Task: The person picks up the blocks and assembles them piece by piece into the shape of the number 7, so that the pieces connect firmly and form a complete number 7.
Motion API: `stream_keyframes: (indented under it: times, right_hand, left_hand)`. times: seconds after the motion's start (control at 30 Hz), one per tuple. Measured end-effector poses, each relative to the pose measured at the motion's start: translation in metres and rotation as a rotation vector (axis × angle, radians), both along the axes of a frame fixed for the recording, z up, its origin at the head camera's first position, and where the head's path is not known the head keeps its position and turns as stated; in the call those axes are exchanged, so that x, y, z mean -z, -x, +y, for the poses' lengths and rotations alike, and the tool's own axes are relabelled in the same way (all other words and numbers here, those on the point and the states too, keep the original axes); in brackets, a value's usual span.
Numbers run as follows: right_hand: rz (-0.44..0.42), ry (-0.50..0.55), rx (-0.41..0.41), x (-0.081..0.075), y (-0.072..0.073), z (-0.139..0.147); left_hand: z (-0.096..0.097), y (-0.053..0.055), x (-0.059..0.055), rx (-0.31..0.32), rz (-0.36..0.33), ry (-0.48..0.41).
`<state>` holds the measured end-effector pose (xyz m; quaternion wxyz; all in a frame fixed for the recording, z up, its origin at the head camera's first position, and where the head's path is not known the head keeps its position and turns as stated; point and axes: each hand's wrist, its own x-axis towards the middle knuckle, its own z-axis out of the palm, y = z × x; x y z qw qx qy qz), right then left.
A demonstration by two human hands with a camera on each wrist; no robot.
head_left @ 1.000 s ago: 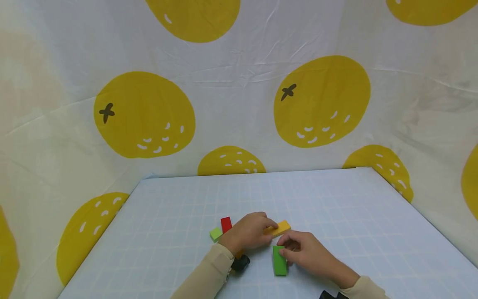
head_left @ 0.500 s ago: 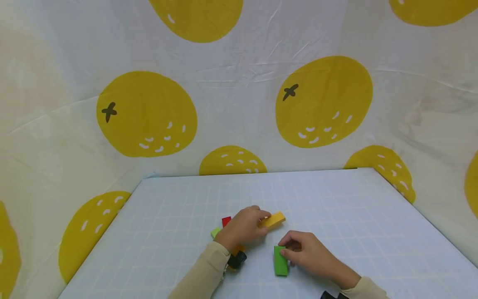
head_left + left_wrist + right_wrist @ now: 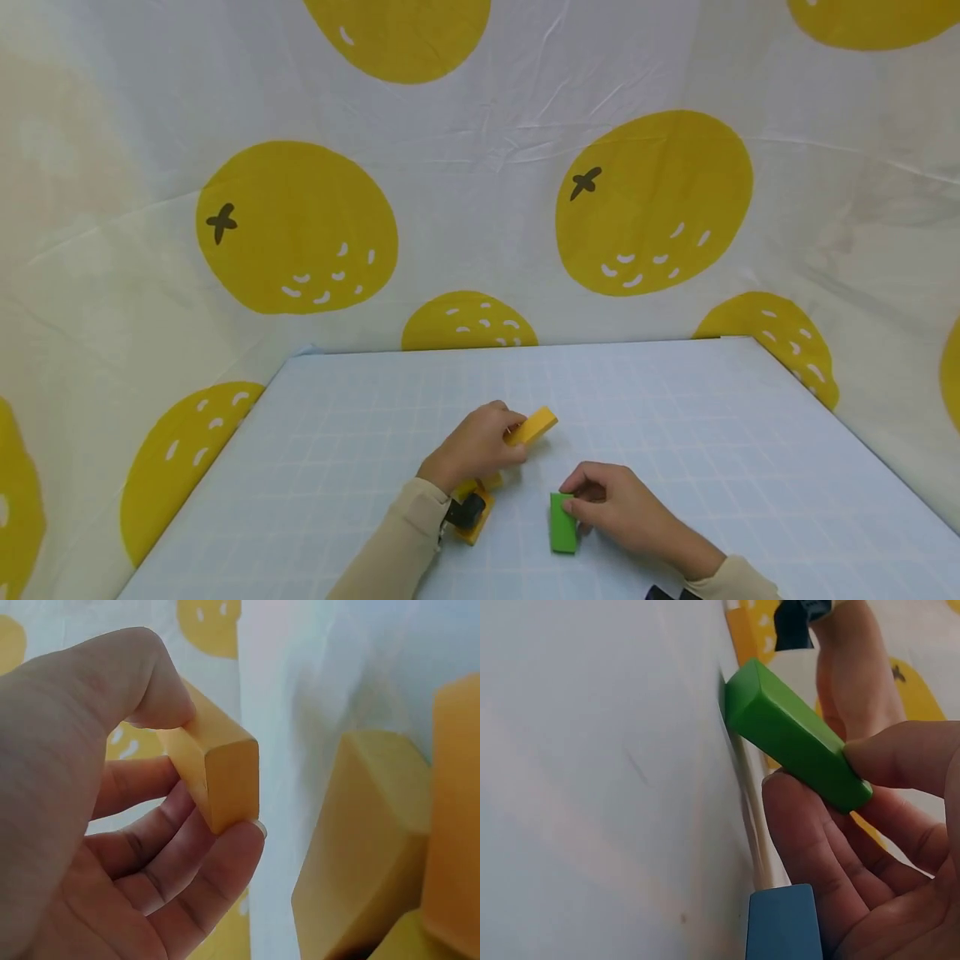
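My left hand (image 3: 480, 446) grips a yellow-orange rectangular block (image 3: 533, 426) between thumb and fingers. In the left wrist view the thumb presses one face of this block (image 3: 225, 761) and the fingers curl under it. My right hand (image 3: 618, 508) pinches a green block (image 3: 562, 525) by one end. The right wrist view shows the far end of the green block (image 3: 780, 724) slanting down to the table surface, with the thumb and fingers on its near end.
Under my left wrist lie a yellow block (image 3: 491, 481) and an orange block (image 3: 476, 529), partly hidden by a black wrist camera (image 3: 468, 511). A blue block (image 3: 784, 922) lies near my right hand. The white gridded table (image 3: 675, 417) ends at a fruit-print curtain (image 3: 480, 233).
My left hand has moved left and farther from me, carrying the yellow-orange block, which tilts up more. It now covers the red and light green blocks. The right hand stays put.
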<state>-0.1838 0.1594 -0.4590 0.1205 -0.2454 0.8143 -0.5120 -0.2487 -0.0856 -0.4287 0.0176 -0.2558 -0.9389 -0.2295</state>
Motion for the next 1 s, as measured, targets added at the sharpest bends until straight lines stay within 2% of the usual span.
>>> stream_keyframes:
  times: [0.23, 0.3, 0.5, 0.57, 0.8, 1.0]
  right_hand:
    - [-0.026, -0.028, 0.025, -0.004, 0.005, -0.005]
    - [-0.026, -0.031, 0.029, -0.004, 0.006, -0.007]
    - [-0.039, -0.033, 0.029, -0.005, 0.008, -0.013]
    - [-0.034, -0.040, 0.024, -0.006, 0.008, -0.014]
    - [0.001, -0.082, -0.022, -0.007, 0.010, -0.016]
    - [-0.028, -0.075, -0.078, -0.009, 0.015, -0.017]
  left_hand:
    - [-0.007, 0.003, -0.009, -0.034, -0.050, -0.066]
    - [-0.009, 0.004, -0.010, -0.051, -0.075, -0.095]
    - [-0.013, 0.006, -0.009, -0.077, -0.080, -0.145]
    - [-0.013, 0.006, -0.009, -0.086, -0.101, -0.163]
    - [-0.013, 0.006, -0.010, -0.104, -0.179, -0.237]
    - [-0.016, 0.006, -0.011, -0.131, -0.202, -0.294]
